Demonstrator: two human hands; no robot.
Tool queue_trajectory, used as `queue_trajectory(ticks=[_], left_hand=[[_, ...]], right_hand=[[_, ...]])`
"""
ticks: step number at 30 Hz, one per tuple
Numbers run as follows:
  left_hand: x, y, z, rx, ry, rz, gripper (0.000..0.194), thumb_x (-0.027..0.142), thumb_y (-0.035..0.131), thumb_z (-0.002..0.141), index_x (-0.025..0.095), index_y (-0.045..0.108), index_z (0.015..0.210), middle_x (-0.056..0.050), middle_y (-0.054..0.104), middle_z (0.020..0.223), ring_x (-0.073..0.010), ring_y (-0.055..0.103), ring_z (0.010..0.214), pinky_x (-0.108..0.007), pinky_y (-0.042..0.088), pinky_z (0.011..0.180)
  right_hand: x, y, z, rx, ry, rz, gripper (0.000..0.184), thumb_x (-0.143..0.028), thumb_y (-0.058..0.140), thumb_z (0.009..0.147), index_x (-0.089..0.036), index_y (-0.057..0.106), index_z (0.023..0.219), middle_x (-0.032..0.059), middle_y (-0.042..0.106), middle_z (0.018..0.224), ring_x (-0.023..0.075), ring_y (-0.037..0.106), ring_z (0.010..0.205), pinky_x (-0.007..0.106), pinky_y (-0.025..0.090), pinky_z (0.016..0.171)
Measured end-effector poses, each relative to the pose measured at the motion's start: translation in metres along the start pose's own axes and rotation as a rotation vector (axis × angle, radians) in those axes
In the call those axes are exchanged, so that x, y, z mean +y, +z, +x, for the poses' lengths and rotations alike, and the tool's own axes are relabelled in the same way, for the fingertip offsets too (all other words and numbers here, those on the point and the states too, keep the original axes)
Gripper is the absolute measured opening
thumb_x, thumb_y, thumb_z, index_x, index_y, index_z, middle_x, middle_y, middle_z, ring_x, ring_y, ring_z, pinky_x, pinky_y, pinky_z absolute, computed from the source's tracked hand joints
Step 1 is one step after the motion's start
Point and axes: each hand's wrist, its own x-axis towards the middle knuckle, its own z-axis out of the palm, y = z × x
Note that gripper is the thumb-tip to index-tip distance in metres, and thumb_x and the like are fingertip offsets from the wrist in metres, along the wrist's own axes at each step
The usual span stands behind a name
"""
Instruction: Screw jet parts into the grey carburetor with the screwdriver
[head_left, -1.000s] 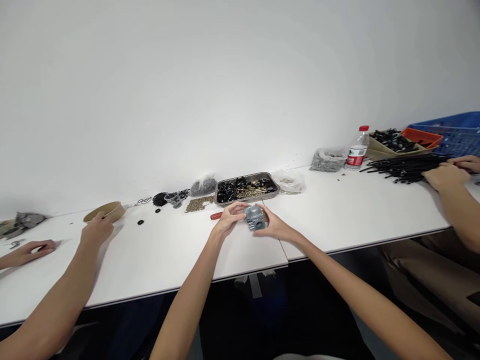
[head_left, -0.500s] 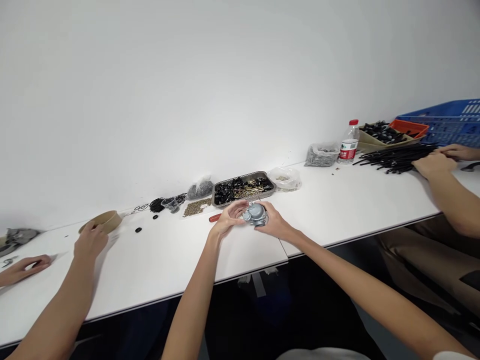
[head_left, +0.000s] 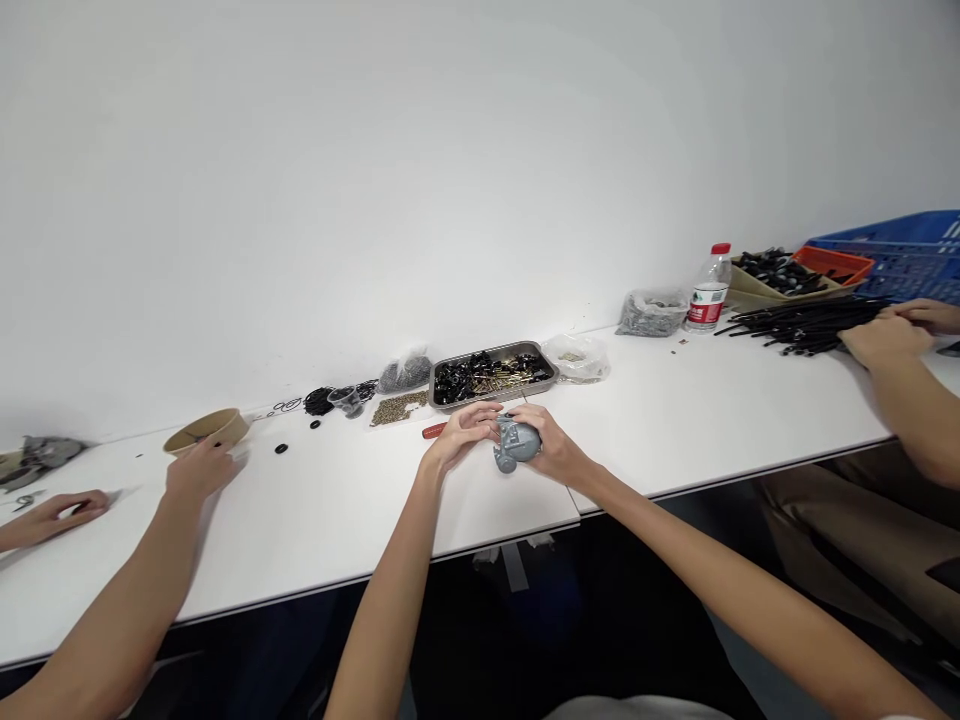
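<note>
A grey metal carburetor [head_left: 517,441] is held just above the white table, its rounded side facing right. My right hand [head_left: 553,446] is closed around its right side, fingers over the top. At its left edge my left hand [head_left: 466,434] has thumb and fingers closed against the part; the exact contact is partly hidden. Beside my left hand lies a red-handled tool [head_left: 433,431], mostly covered. Just behind both hands stands a metal tray [head_left: 491,403] of black and brass small parts.
Brass pieces [head_left: 397,408], a bag of dark parts [head_left: 405,373] and black rings [head_left: 281,449] lie left. A co-worker's hand [head_left: 201,468] reaches a tan bowl [head_left: 234,430]. To the right are a bottle [head_left: 707,295], black tubes [head_left: 802,325] and another person's hand [head_left: 885,338].
The carburetor has been turned in my hands, so another side faces me. The left co-worker's hand has shifted right at the bowl. The view has moved slightly.
</note>
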Motion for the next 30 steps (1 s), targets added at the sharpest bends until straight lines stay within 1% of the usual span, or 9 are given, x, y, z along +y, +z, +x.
queue_trajectory(ticks=[4, 7, 9, 12, 15, 19, 23, 27, 30], left_hand=[[-0.002, 0.002, 0.001, -0.033, -0.008, 0.014, 0.060, 0.023, 0.089, 0.058, 0.017, 0.065, 0.113, -0.007, 0.065, 0.096, -0.0158, 0.062, 0.086, -0.026, 0.050, 0.076], [-0.003, 0.004, 0.001, -0.100, -0.020, 0.052, 0.071, 0.017, 0.090, 0.055, 0.023, 0.061, 0.120, -0.005, 0.064, 0.102, -0.0134, 0.060, 0.087, -0.023, 0.047, 0.075], [-0.002, 0.006, 0.001, -0.147, -0.018, 0.086, 0.077, 0.017, 0.091, 0.054, 0.025, 0.059, 0.124, -0.006, 0.063, 0.111, -0.0143, 0.060, 0.093, -0.023, 0.047, 0.077], [0.001, 0.009, -0.001, -0.173, 0.002, 0.154, 0.082, 0.015, 0.092, 0.052, 0.027, 0.059, 0.126, -0.009, 0.059, 0.126, -0.0194, 0.057, 0.110, -0.025, 0.048, 0.085], [0.004, 0.012, -0.002, -0.117, 0.025, 0.207, 0.078, 0.015, 0.092, 0.052, 0.024, 0.062, 0.123, -0.009, 0.060, 0.124, -0.0212, 0.056, 0.114, -0.027, 0.048, 0.089], [0.001, 0.014, -0.001, 0.040, 0.055, 0.277, 0.062, 0.023, 0.091, 0.056, 0.020, 0.067, 0.114, -0.004, 0.063, 0.096, -0.0148, 0.059, 0.091, -0.025, 0.048, 0.080], [-0.006, 0.012, 0.003, 0.171, 0.086, 0.329, 0.048, 0.031, 0.089, 0.059, 0.016, 0.070, 0.101, -0.005, 0.066, 0.092, -0.0141, 0.060, 0.086, -0.026, 0.048, 0.078], [-0.009, 0.009, 0.005, 0.220, 0.098, 0.346, 0.045, 0.033, 0.089, 0.059, 0.015, 0.070, 0.095, -0.004, 0.065, 0.086, -0.0126, 0.059, 0.080, -0.026, 0.048, 0.074], [-0.009, 0.007, 0.004, 0.229, 0.118, 0.357, 0.044, 0.031, 0.090, 0.057, 0.016, 0.067, 0.091, -0.002, 0.063, 0.085, -0.0113, 0.058, 0.079, -0.024, 0.047, 0.073]], right_hand=[[0.003, 0.000, -0.002, 0.013, -0.023, -0.099, 0.053, -0.011, 0.058, 0.090, -0.023, 0.039, 0.138, 0.0131, 0.055, 0.129, 0.0265, 0.051, 0.126, 0.049, 0.049, 0.102], [0.007, 0.001, -0.005, 0.006, -0.049, -0.202, 0.051, -0.007, 0.053, 0.090, -0.024, 0.041, 0.137, 0.0125, 0.056, 0.129, 0.0260, 0.051, 0.125, 0.048, 0.049, 0.101], [0.009, 0.002, -0.008, 0.000, -0.060, -0.277, 0.049, -0.008, 0.053, 0.090, -0.024, 0.043, 0.135, 0.0117, 0.057, 0.129, 0.0255, 0.053, 0.121, 0.046, 0.050, 0.098], [0.011, 0.003, -0.012, -0.027, -0.073, -0.369, 0.044, -0.010, 0.054, 0.091, -0.024, 0.046, 0.131, 0.0108, 0.059, 0.128, 0.0238, 0.056, 0.114, 0.041, 0.051, 0.092], [0.012, 0.004, -0.013, -0.060, -0.059, -0.382, 0.041, -0.011, 0.053, 0.092, -0.024, 0.046, 0.130, 0.0108, 0.059, 0.126, 0.0234, 0.058, 0.111, 0.040, 0.051, 0.089], [0.011, 0.006, -0.013, -0.080, 0.088, -0.257, 0.045, -0.014, 0.054, 0.091, -0.024, 0.044, 0.134, 0.0135, 0.053, 0.128, 0.0266, 0.054, 0.119, 0.046, 0.052, 0.095], [0.010, 0.007, -0.013, -0.178, 0.325, -0.032, 0.059, -0.023, 0.063, 0.088, -0.024, 0.039, 0.141, 0.0160, 0.037, 0.138, 0.0285, 0.049, 0.127, 0.045, 0.055, 0.096], [0.005, 0.005, -0.010, -0.210, 0.410, 0.141, 0.075, -0.031, 0.076, 0.079, -0.026, 0.035, 0.142, 0.0129, 0.041, 0.137, 0.0282, 0.045, 0.132, 0.048, 0.045, 0.111], [0.000, 0.001, -0.005, -0.218, 0.517, 0.226, 0.088, -0.041, 0.081, 0.072, -0.023, 0.033, 0.143, 0.0131, 0.041, 0.140, 0.0279, 0.045, 0.131, 0.045, 0.045, 0.109]])
